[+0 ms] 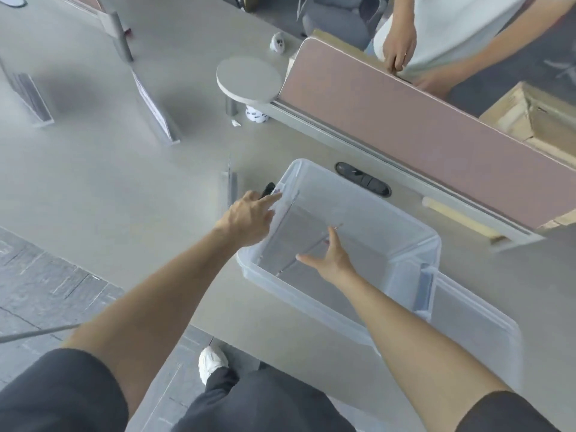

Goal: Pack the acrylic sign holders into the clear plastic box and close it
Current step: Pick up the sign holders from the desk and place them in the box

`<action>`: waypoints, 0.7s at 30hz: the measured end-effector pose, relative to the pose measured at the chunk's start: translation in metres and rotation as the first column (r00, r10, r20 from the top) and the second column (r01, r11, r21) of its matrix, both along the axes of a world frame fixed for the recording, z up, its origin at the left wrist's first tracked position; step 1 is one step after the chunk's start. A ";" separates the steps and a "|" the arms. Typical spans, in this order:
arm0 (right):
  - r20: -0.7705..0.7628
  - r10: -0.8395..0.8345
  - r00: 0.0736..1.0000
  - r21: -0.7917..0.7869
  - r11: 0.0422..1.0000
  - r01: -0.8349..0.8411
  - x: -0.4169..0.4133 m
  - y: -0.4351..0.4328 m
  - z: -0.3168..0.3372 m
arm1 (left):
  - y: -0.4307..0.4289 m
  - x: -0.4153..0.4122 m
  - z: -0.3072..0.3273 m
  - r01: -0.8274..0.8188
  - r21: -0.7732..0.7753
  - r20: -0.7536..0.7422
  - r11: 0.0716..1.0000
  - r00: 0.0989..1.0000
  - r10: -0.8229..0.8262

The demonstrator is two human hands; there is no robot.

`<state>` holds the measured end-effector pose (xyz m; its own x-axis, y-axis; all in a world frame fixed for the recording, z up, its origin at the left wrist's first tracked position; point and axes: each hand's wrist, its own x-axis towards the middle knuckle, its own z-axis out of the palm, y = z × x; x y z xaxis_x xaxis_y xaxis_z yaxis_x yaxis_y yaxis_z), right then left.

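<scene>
The clear plastic box (414, 241) stands open on the grey table near its front edge. A clear acrylic sign holder (299, 232) leans inside along the box's left wall. My left hand (249, 216) rests on the box's left rim by the holder's top edge. My right hand (327, 257) is inside the box, fingers spread against the holder's face. Two more sign holders stand on the table: one (157, 109) far left of centre, another (31, 96) at the left edge. A thin clear holder (231, 182) stands just left of the box. The lid (477, 325) lies to the box's right.
A pink desk divider (420, 120) runs behind the box, with another person standing beyond it. A round grey stand (249, 77), a black cable port (363, 179), small white items and a wooden crate (530, 116) are nearby. The table's front edge is below my arms.
</scene>
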<state>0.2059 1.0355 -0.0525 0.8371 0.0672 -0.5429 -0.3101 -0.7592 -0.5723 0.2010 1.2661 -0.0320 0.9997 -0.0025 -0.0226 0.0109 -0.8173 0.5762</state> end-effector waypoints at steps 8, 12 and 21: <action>-0.143 0.021 0.990 0.227 0.974 0.012 0.029 0.010 -0.011 | 0.000 -0.005 -0.017 0.009 -0.128 0.100 0.992 0.995 0.004; -0.160 0.104 0.982 0.258 0.964 -0.060 0.040 0.012 -0.014 | 0.001 -0.006 -0.018 -0.011 -0.124 0.078 0.992 0.997 0.021; -0.159 0.204 0.966 0.310 0.939 -0.147 0.049 0.016 -0.020 | -0.001 -0.005 -0.017 -0.049 -0.111 0.044 0.993 0.998 0.054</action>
